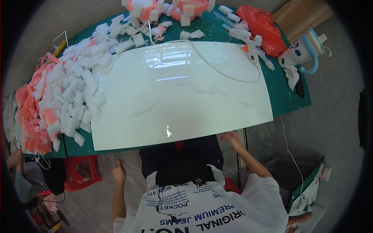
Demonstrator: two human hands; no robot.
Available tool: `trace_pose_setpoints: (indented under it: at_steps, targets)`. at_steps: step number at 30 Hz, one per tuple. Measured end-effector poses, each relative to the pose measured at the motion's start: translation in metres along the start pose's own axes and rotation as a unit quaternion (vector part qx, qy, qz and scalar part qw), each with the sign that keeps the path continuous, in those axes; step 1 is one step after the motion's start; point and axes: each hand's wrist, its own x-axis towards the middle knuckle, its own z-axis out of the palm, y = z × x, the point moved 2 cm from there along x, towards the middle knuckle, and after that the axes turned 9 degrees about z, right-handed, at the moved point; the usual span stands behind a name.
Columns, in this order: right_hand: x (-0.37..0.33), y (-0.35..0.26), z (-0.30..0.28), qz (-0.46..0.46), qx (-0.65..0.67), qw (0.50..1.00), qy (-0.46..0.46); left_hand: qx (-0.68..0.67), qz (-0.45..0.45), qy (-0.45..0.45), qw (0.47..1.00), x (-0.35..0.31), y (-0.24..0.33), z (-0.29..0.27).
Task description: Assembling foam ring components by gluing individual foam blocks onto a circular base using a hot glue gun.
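I sit at a green-topped table with a glossy white marbled board (pixel 182 93) in front of me. My left hand (pixel 119 171) hangs below the table's front edge, left of my lap. Its fingers look loosely curled, with nothing visible in them. Just under the board's near right edge is my right hand (pixel 230 139), fingers apart and holding nothing. A white hot glue gun (pixel 248 44) rests at the board's far right corner, its white cable looping across the board. A large pile of white foam pieces (pixel 74 93) covers the left side.
Pink foam pieces (pixel 33 132) mix into the pile. At the far edge stand pink rings (pixel 190 7) with white blocks. A red plastic bag (pixel 264 29) and a white mug (pixel 299 50) with blue handle sit at right. A red stool (pixel 81 173) stands left; another person's arm (pixel 15 160) shows there.
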Motion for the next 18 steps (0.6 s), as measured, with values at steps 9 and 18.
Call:
trace_pose_setpoints:
  at_steps: [9,18]
  targets:
    - [-0.044,0.275,-0.207,0.584,-0.419,0.695,-0.01,-0.119,-0.308,-0.606,0.723,-0.091,-0.055,0.152]
    - [0.021,0.063,-0.054,0.345,0.051,0.863,0.365,0.066,-0.177,-0.385,0.904,0.152,0.123,-0.061]
